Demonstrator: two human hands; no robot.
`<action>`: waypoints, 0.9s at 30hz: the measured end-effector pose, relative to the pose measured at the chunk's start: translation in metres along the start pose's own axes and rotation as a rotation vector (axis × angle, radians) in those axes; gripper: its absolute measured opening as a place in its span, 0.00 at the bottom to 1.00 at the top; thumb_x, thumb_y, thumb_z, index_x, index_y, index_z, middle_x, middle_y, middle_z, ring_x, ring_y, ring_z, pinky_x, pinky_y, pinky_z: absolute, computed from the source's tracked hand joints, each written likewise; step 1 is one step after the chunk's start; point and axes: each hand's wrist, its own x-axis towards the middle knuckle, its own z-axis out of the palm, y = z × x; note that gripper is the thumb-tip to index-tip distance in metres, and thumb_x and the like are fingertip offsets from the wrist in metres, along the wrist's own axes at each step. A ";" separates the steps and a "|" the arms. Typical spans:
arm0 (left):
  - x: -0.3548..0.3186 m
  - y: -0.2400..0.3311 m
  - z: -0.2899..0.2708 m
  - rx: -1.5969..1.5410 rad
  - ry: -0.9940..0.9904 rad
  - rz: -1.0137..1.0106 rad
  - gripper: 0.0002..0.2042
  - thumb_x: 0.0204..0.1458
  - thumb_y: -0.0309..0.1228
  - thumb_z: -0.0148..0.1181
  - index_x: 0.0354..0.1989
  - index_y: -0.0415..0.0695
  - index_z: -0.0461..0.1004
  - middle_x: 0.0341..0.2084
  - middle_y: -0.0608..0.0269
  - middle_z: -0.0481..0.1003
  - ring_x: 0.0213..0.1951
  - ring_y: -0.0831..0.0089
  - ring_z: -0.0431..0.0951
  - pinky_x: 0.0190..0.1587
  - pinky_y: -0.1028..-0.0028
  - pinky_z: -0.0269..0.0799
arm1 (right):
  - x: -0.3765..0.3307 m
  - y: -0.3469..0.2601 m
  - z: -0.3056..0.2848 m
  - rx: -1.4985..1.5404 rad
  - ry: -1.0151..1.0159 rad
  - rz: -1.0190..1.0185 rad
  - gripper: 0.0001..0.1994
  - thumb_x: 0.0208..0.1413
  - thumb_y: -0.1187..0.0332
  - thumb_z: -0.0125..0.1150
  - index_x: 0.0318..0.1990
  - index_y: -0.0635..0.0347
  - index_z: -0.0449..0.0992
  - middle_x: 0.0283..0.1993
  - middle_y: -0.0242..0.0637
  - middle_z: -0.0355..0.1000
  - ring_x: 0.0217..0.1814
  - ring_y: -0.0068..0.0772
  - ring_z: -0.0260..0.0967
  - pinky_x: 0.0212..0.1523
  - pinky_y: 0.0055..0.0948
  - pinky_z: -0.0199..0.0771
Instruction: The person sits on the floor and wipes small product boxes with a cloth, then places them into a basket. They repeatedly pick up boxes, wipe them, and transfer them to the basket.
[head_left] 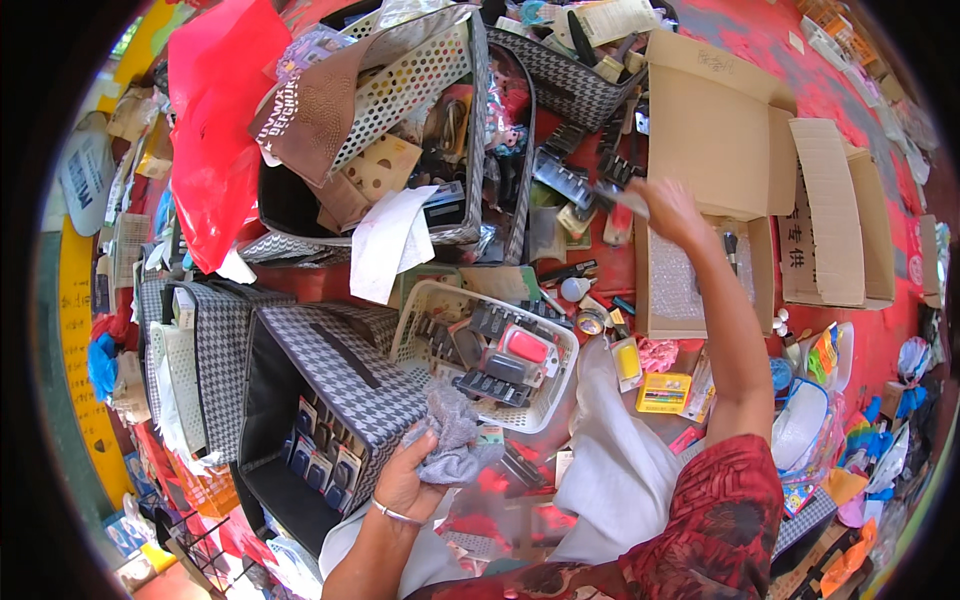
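My left hand (405, 480), with a bracelet at the wrist, grips a crumpled grey cloth (452, 432). The cloth hangs by the near left corner of a white plastic basket (560, 385) full of small packaged goods, among them a red-fronted pack (526, 345). Farther off, my right hand (668, 212) is stretched out and smeared by motion. A flat, pale, blurred thing (628, 199) shows at its fingertips; its kind is unclear. Below those fingertips are a red-and-clear pack (618, 226) and several dark packaged items (565, 180).
An opened cardboard box (720, 120) lined with bubble wrap (675, 275) lies right of my right hand, another carton (850, 220) beside it. Houndstooth fabric bins (330, 360) stand at left, some holding packages. A red plastic bag (220, 120) rises behind. A yellow box (662, 393) lies near my right arm.
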 end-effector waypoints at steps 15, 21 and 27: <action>0.005 -0.004 0.000 0.000 0.061 -0.038 0.21 0.48 0.31 0.54 0.52 0.40 0.62 0.42 0.55 0.72 0.43 0.60 0.73 0.46 0.62 0.69 | 0.071 -0.025 -0.039 -0.199 0.284 -0.075 0.21 0.46 0.81 0.44 0.49 0.50 0.67 0.42 0.36 0.71 0.39 0.40 0.71 0.34 0.35 0.70; 0.011 -0.006 0.004 0.052 0.000 -0.051 0.25 0.48 0.32 0.54 0.55 0.39 0.58 0.44 0.53 0.70 0.47 0.60 0.70 0.51 0.60 0.65 | 0.153 -0.034 0.041 -0.372 0.105 -0.121 0.10 0.49 0.73 0.47 0.36 0.53 0.74 0.35 0.37 0.74 0.37 0.41 0.73 0.33 0.37 0.73; 0.007 -0.003 0.005 0.024 0.025 -0.072 0.24 0.48 0.32 0.53 0.54 0.39 0.59 0.45 0.53 0.69 0.47 0.60 0.70 0.52 0.61 0.64 | 0.122 -0.014 0.044 -0.366 -0.074 -0.229 0.10 0.48 0.69 0.49 0.24 0.57 0.77 0.30 0.41 0.75 0.33 0.39 0.75 0.30 0.35 0.74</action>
